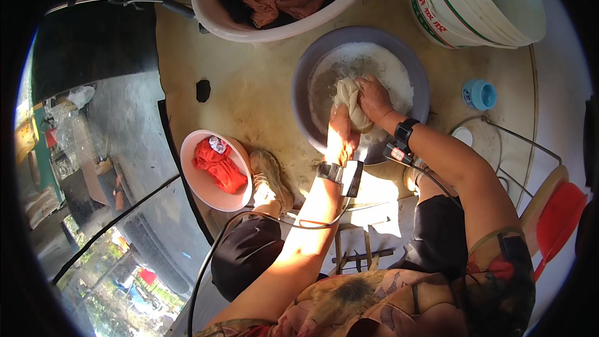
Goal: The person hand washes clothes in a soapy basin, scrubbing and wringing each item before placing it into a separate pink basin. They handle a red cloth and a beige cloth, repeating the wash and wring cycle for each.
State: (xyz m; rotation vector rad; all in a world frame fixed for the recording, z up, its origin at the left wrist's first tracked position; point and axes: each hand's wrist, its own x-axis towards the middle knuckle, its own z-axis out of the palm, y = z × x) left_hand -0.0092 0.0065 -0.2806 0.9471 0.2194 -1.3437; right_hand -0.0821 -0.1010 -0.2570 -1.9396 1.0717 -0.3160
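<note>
A purple-grey plastic basin on the floor holds cloudy water topped with white suds. Over the water, a bunched, wet, cream-coloured cloth is gripped between both my hands. My left hand grasps its lower left side, near the basin's front rim. From the right, my right hand clasps the same cloth, fingers bent over its upper part. The cloth's folds look twisted, and its underside is hidden.
A large pale basin of dark and pink clothes stands at the back. Beside it is a white bucket bearing writing. A blue jar sits right. A small pink basin with red cloth stands left, by my shoe.
</note>
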